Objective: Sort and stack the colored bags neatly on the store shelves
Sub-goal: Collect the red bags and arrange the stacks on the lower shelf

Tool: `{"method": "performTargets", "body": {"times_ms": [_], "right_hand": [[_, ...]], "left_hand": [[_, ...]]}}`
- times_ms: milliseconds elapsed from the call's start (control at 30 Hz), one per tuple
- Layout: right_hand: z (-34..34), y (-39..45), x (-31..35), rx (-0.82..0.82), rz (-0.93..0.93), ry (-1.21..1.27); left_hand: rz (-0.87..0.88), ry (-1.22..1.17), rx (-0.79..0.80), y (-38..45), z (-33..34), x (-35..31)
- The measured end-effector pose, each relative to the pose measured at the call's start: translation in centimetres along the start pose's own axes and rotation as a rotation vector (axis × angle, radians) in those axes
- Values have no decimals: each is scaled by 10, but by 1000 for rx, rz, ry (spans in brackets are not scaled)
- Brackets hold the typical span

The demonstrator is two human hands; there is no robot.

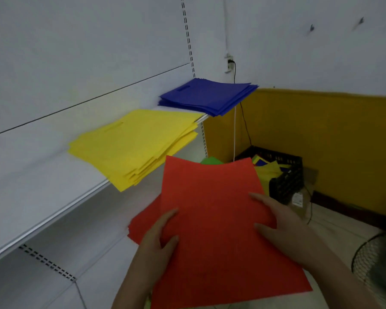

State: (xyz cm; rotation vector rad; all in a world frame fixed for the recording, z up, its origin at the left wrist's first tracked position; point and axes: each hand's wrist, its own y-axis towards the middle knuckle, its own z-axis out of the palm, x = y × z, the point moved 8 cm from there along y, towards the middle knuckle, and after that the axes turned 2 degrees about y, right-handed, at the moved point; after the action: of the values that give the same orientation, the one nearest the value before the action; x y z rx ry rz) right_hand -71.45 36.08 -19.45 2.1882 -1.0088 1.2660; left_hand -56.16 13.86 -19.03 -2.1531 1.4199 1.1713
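Note:
A red bag [212,204] lies flat in front of me, above the lower shelf, on more red bags [147,216] that stick out at its left. My left hand [159,236] holds its left edge, thumb on top. My right hand [281,226] rests on its right side with fingers spread. On the upper white shelf [31,197] a loose stack of yellow bags [134,146] overhangs the front edge. A stack of blue bags [206,95] sits beyond it at the shelf's far end.
A black crate [285,175] with yellow, blue and green bags stands on the floor by the yellow wall [321,139]. A cardboard box [301,197] leans beside the crate. A fan grille [374,262] is at the right edge. A cable hangs from a wall socket [230,63].

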Motion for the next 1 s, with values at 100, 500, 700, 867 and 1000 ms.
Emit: {"method": "performTargets", "body": {"times_ms": [100, 500, 700, 867, 1000], "right_hand": [[13, 17, -24, 64, 48, -89], [95, 110, -68, 210, 111, -139], [149, 184, -84, 292, 20, -218], [204, 233, -89, 423, -70, -224], [240, 259, -85, 454, -150, -156]], "left_hand": [[-17, 32, 108, 19, 39, 31], [-339, -34, 181, 51, 83, 173], [-422, -76, -42, 65, 63, 226], [-572, -98, -207, 67, 53, 270], [-652, 3, -246, 72, 50, 291]]}}
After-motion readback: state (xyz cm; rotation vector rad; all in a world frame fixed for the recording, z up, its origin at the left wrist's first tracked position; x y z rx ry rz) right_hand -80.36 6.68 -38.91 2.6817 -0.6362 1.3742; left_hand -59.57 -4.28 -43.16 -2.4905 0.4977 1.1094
